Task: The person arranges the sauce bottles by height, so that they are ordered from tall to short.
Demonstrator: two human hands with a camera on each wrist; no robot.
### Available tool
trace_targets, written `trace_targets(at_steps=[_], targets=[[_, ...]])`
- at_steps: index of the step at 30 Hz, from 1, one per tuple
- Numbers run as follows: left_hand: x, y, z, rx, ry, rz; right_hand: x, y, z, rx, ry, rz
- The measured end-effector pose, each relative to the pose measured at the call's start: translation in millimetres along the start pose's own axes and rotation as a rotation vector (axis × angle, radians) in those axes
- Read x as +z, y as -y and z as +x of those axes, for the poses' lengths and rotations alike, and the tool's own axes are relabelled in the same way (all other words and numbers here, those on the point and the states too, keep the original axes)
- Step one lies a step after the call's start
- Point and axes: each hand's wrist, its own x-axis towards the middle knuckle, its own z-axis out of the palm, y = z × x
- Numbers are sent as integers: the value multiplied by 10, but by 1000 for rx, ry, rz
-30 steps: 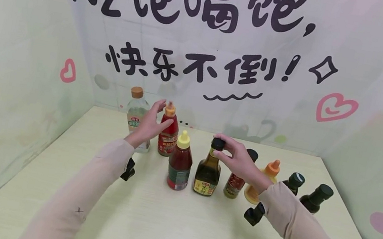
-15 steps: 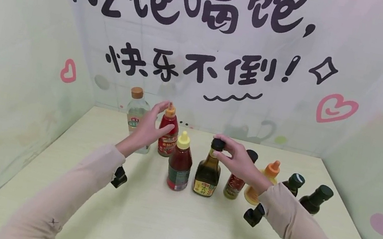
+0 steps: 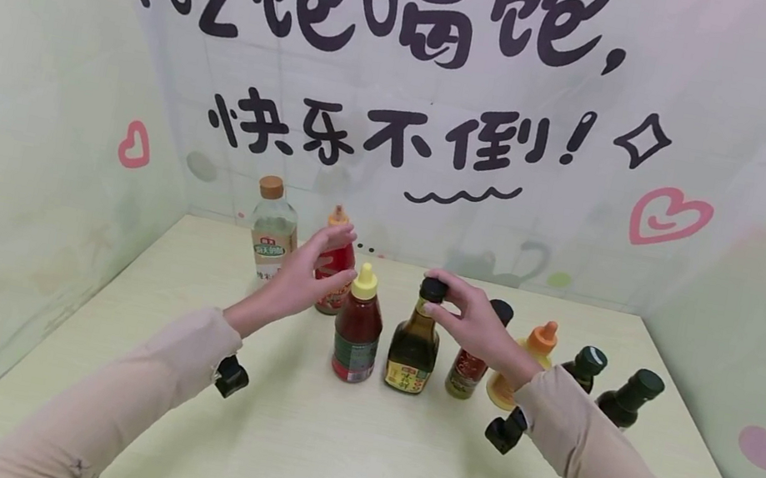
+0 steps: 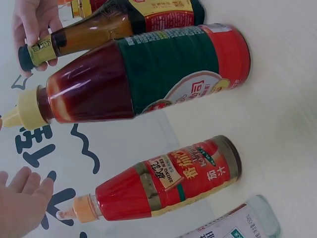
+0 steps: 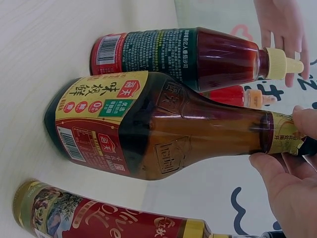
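Observation:
My right hand (image 3: pixel 479 319) grips the neck of a dark soy sauce bottle (image 5: pixel 163 126) just under its black cap. The bottle stands upright on the table. Left of it is a ketchup bottle (image 3: pixel 356 336) with a yellow nozzle cap (image 4: pixel 27 111) and a dark green label. My left hand (image 3: pixel 304 277) hovers by that cap, fingers extended and nothing held; whether the thumb touches the cap I cannot tell. Behind this hand, partly hidden, stands a red ketchup bottle (image 4: pixel 168 181) with an orange cap.
A clear bottle (image 3: pixel 273 233) with a brown cap stands at the back left. To the right are an olive oil bottle (image 5: pixel 109 213), a yellow squeeze bottle (image 3: pixel 538 349) and two dark-capped bottles, partly behind the right sleeve (image 3: pixel 604 462). A printed cloth (image 3: pixel 387 214) backs the table (image 3: pixel 347 453).
My left hand has moved right, from beside the red ketchup bottle's orange cap towards the yellow-capped ketchup bottle. The right hand keeps its hold on the soy sauce bottle.

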Motion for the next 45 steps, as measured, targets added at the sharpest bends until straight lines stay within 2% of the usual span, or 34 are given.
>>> trace_targets(at_steps=[10,12,16,17,19,21,28,33,45], targets=[[124,60,-61,-31,79,-23,0,-5,-7,1,1,-18],[140,-28,-89,-54,88,-19,-1,-3,-8,2,-1,-18],[188,-16,-97,-76,98,-14,3,-1,-11,0,-4,-28],[196,-7,-96,-80,99,-15,4,-1,-10,0,-4,-30],[226,99,-78,-75,95,-19,6,-3,-9,-2,-5,-35],[243,121,-77,-78,95,-29,5,4,-9,0,-6,-35],[300,149,-79,-96,90,15,10,-6,-7,4,-10,-31],[323,155,-87,-136,84,23,13,-13,-9,4,-11,-30],[349,216,-58,-208,64,-97,12,-32,-3,-8,-22,-24]])
